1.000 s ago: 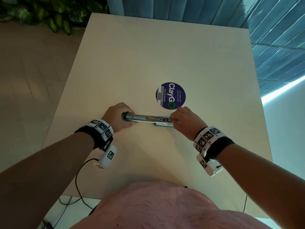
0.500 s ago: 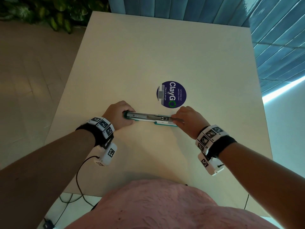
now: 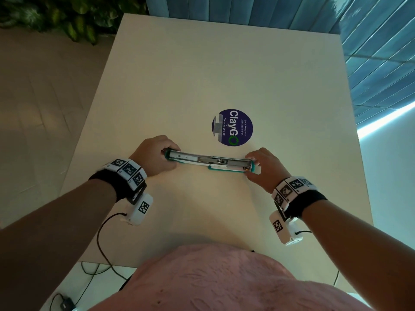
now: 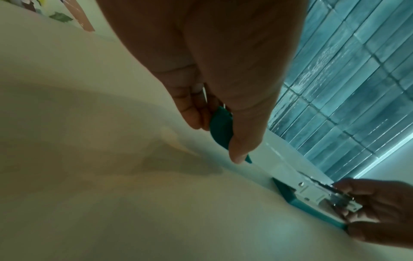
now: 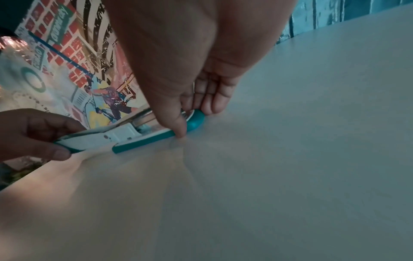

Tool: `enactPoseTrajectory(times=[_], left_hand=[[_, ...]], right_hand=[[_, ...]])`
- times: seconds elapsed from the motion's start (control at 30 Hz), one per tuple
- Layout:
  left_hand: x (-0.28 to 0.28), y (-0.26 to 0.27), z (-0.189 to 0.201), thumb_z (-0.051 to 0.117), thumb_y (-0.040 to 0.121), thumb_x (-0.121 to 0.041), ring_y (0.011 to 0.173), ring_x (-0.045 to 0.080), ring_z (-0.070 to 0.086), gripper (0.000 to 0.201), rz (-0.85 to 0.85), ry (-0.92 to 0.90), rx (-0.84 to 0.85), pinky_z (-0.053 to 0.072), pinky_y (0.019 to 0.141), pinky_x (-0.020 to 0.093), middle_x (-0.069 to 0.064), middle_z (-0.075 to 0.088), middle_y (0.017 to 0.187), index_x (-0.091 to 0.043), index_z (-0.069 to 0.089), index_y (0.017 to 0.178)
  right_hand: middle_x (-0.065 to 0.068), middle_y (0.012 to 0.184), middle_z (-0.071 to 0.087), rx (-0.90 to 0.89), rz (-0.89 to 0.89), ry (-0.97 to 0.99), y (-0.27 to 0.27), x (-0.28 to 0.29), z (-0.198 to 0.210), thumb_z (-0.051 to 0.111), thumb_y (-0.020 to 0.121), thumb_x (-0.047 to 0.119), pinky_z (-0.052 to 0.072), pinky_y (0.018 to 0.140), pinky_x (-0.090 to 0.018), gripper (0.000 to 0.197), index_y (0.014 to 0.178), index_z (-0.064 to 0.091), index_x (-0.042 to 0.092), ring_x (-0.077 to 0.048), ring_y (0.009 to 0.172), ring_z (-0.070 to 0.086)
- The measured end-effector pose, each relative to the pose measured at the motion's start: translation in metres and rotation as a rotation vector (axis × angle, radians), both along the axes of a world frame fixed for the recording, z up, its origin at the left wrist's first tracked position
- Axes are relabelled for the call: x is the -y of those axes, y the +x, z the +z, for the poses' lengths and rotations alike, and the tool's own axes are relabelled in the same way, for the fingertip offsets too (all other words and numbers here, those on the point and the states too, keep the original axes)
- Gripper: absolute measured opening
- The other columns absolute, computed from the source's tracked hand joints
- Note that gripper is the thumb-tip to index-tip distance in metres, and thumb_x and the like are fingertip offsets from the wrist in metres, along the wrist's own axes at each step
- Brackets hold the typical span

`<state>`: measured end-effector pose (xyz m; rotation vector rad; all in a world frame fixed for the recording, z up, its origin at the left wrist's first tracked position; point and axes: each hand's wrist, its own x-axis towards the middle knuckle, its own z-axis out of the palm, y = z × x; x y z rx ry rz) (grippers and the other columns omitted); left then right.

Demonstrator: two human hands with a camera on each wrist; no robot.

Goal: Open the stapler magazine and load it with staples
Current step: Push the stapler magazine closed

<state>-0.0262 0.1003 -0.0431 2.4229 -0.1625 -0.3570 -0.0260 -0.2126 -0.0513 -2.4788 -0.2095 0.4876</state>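
Observation:
A teal and white stapler (image 3: 211, 161) lies folded out flat across the table (image 3: 202, 75), its metal magazine rail facing up. My left hand (image 3: 164, 157) grips its left end, fingers curled behind and thumb in front. In the left wrist view the left hand (image 4: 223, 70) pinches the teal end of the stapler (image 4: 221, 127). My right hand (image 3: 256, 167) pinches the right end between thumb and fingers; in the right wrist view the thumb of the right hand (image 5: 178, 70) presses the teal base of the stapler (image 5: 125, 136). Whether staples lie in the rail cannot be told.
A round dark blue "ClayGo" sticker (image 3: 232, 127) sits just beyond the stapler, with a small grey piece (image 3: 217, 127) at its left edge. Leafy plants (image 3: 67, 16) stand beyond the far left corner. Cables (image 3: 101, 243) hang off the near edge.
My right hand has slid from the middle of the stapler out to its right end, uncovering the whole rail. The left hand keeps its hold on the left end.

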Motion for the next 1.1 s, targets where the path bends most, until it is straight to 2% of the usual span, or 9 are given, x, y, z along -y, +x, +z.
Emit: enactPoseTrajectory(times=[0.1,0.2,0.3,0.4,0.5,0.63,0.87,0.93,1.1], left_hand=[[0.000,0.001,0.018,0.080,0.064,-0.013,0.085,0.016,0.063,0.034,0.025,-0.076,-0.031,0.054,0.082,0.033,0.001,0.068,0.092,-0.021,0.066,0.094],[0.010,0.005,0.038,0.080,0.065,-0.014,0.086,0.017,0.064,0.034,0.034,-0.166,-0.026,0.055,0.083,0.033,0.001,0.069,0.093,-0.020,0.065,0.095],[0.035,0.010,0.049,0.078,0.066,-0.011,0.082,0.015,0.061,0.033,-0.042,-0.213,0.038,0.051,0.078,0.025,0.003,0.067,0.091,-0.017,0.064,0.095],[0.068,0.014,0.046,0.078,0.067,-0.015,0.079,0.016,0.059,0.033,-0.152,-0.243,0.119,0.050,0.075,0.024,0.005,0.065,0.090,-0.016,0.065,0.097],[0.100,0.018,0.032,0.074,0.071,-0.023,0.084,0.015,0.057,0.035,-0.301,-0.159,0.153,0.049,0.078,0.029,0.001,0.063,0.094,-0.017,0.064,0.104],[0.128,0.017,0.008,0.067,0.079,-0.023,0.096,0.024,0.054,0.036,-0.466,-0.008,0.178,0.050,0.083,0.040,0.011,0.060,0.102,-0.011,0.061,0.113],[0.133,0.023,0.001,0.066,0.081,-0.022,0.096,0.027,0.052,0.036,-0.482,0.039,0.166,0.044,0.080,0.035,0.014,0.060,0.101,-0.008,0.062,0.114],[0.136,0.024,0.002,0.065,0.081,-0.022,0.098,0.027,0.051,0.037,-0.488,0.072,0.135,0.046,0.082,0.038,0.014,0.059,0.103,-0.008,0.061,0.115],[0.134,0.023,0.000,0.068,0.079,-0.022,0.100,0.027,0.051,0.039,-0.464,0.027,0.122,0.046,0.085,0.040,0.013,0.058,0.106,-0.009,0.060,0.115]], right_hand=[[-0.004,0.098,0.052,-0.012,-0.004,0.031,0.003,0.002,-0.004,0.073,0.069,0.009,0.045,0.081,-0.029,0.040,0.105,0.057,0.010,-0.017,0.084,0.049],[0.000,0.096,0.047,-0.006,0.019,0.031,0.004,0.002,-0.008,0.074,0.068,0.009,0.041,0.079,-0.025,0.041,0.105,0.056,0.009,-0.015,0.084,0.049],[0.000,0.096,0.047,-0.016,0.042,0.016,0.007,0.003,-0.010,0.074,0.067,0.009,0.042,0.079,-0.026,0.043,0.105,0.056,0.009,-0.016,0.085,0.049],[0.001,0.096,0.047,-0.027,0.051,0.013,0.010,0.004,-0.011,0.074,0.067,0.010,0.043,0.080,-0.025,0.044,0.107,0.056,0.009,-0.015,0.085,0.050],[-0.002,0.098,0.051,-0.025,0.057,-0.002,0.011,0.004,-0.012,0.074,0.068,0.012,0.044,0.081,-0.026,0.043,0.108,0.056,0.010,-0.015,0.086,0.051],[-0.008,0.104,0.053,-0.021,0.075,-0.012,0.010,0.005,-0.011,0.071,0.071,0.014,0.044,0.081,-0.027,0.042,0.109,0.055,0.011,-0.015,0.088,0.052],[-0.012,0.107,0.053,-0.018,0.069,0.025,0.008,0.006,-0.012,0.070,0.071,0.012,0.048,0.086,-0.034,0.043,0.111,0.054,0.009,-0.023,0.094,0.055],[-0.012,0.107,0.053,-0.020,0.065,0.029,0.008,0.006,-0.012,0.071,0.071,0.012,0.048,0.087,-0.035,0.044,0.111,0.054,0.009,-0.024,0.095,0.055],[-0.012,0.106,0.054,-0.003,0.052,0.047,0.007,0.006,-0.013,0.070,0.071,0.010,0.045,0.083,-0.029,0.042,0.110,0.055,0.009,-0.018,0.089,0.052]])
